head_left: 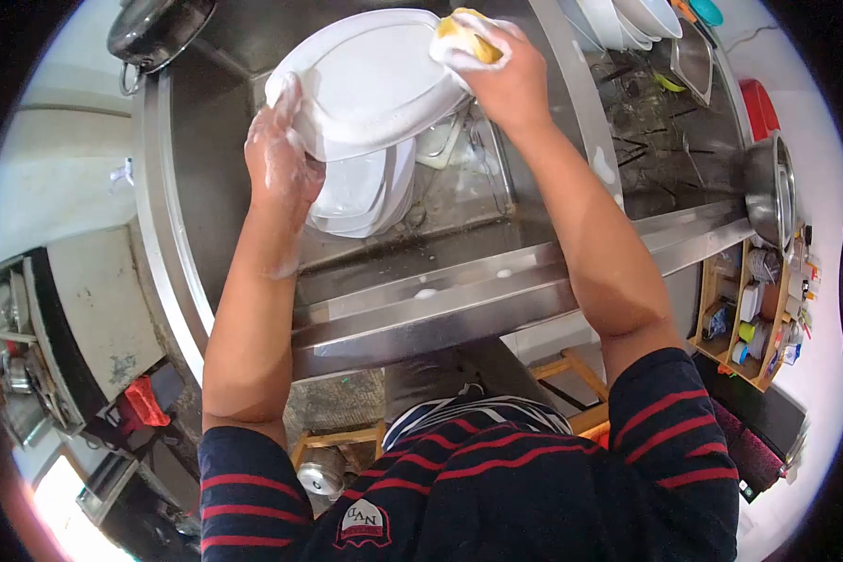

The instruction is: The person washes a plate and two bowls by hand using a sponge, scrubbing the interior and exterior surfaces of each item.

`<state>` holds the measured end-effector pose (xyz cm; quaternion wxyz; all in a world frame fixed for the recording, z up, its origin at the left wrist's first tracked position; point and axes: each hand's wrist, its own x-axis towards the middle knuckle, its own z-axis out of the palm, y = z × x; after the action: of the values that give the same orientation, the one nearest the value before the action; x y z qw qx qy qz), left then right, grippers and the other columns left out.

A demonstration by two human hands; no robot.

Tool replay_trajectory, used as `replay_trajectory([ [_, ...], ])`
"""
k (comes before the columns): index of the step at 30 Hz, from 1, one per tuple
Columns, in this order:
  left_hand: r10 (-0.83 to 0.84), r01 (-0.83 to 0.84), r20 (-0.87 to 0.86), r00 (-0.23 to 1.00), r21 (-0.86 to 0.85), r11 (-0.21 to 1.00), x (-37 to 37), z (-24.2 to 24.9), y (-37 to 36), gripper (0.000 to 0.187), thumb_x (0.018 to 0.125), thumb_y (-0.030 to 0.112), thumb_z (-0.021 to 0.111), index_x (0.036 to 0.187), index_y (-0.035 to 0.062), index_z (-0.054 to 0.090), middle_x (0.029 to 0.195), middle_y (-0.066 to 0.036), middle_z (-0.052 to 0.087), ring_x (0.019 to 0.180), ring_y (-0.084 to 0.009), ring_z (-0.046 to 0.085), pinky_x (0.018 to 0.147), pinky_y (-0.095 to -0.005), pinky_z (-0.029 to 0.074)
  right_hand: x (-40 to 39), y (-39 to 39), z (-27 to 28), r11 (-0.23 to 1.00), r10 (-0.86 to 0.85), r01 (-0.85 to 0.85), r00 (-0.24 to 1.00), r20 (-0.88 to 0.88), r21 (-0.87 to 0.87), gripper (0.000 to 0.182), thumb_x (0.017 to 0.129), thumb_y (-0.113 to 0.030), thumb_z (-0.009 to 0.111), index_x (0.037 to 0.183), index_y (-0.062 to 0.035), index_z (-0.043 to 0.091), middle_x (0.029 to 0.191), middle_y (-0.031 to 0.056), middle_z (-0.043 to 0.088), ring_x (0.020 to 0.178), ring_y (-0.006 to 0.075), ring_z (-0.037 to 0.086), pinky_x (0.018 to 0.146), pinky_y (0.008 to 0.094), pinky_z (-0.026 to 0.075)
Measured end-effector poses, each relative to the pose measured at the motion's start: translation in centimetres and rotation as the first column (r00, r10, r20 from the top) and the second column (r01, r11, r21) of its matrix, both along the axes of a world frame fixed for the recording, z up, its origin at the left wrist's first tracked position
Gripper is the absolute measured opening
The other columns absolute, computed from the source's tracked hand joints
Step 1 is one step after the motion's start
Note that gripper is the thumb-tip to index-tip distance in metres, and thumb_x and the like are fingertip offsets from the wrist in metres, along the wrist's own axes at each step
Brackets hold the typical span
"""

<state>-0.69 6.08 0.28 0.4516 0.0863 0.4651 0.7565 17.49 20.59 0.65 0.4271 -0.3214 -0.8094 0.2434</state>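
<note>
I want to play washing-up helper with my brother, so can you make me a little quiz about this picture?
1. Which hand holds the yellow sponge?
2. Pick one. In the sink, below the raised plate, are:
A) a kettle
B) white dishes
C) a loaf of bread
3. True or false: the left hand holds nothing.

Key:
1. The right hand.
2. B.
3. False; it holds the plate.

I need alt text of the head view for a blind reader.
A soapy left hand holds a white oval plate over a steel sink while the right hand holds a foamy yellow sponge at its rim. White dishes lie below.
</note>
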Motion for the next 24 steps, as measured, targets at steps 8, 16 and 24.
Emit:
replay_trajectory([
  [8,-0.181,0.168,-0.174,0.968,-0.084,0.982,2.0,0.7,-0.6,0.035,0.092,0.021,0.061,0.115,-0.0048,0.058,0.106,-0.011,0.064,0.091,-0.0178,0.062,0.08,-0.0304,0.05,-0.4,-0.2,0.7,0.953,-0.196,0.215,0.975,0.107,-0.213,0.036,0.072,-0.013,0.073,0.105,-0.0027,0.066,0.101,0.0194,0.064,0.094,0.0357,0.063,0.081,0.0392,0.049],
  [16,-0.29,0.265,-0.3,0.909,-0.122,0.956,2.2,-1.1,-0.1,0.036,0.096,0.024,0.055,0.116,-0.0049,0.058,0.106,-0.01,0.065,0.091,-0.0144,0.06,0.083,-0.0278,0.047,-2.5,-3.8,1.5,0.994,0.106,-0.104,0.991,-0.084,0.025,0.037,0.073,-0.015,0.073,0.106,-0.0009,0.065,0.103,0.0199,0.063,0.096,0.038,0.06,0.082,0.0415,0.048],
  [24,-0.092,0.088,-0.054,0.994,-0.076,0.993,2.0,-0.7,0.3,0.035,0.096,0.023,0.051,0.116,-0.0067,0.054,0.106,-0.015,0.063,0.095,-0.0219,0.063,0.082,-0.0331,0.051,-3.1,-5.3,0.0,0.955,0.293,-0.287,0.952,-0.091,0.08,0.039,0.066,-0.021,0.075,0.103,-0.008,0.069,0.094,0.0141,0.062,0.087,0.0324,0.061,0.078,0.0397,0.05],
])
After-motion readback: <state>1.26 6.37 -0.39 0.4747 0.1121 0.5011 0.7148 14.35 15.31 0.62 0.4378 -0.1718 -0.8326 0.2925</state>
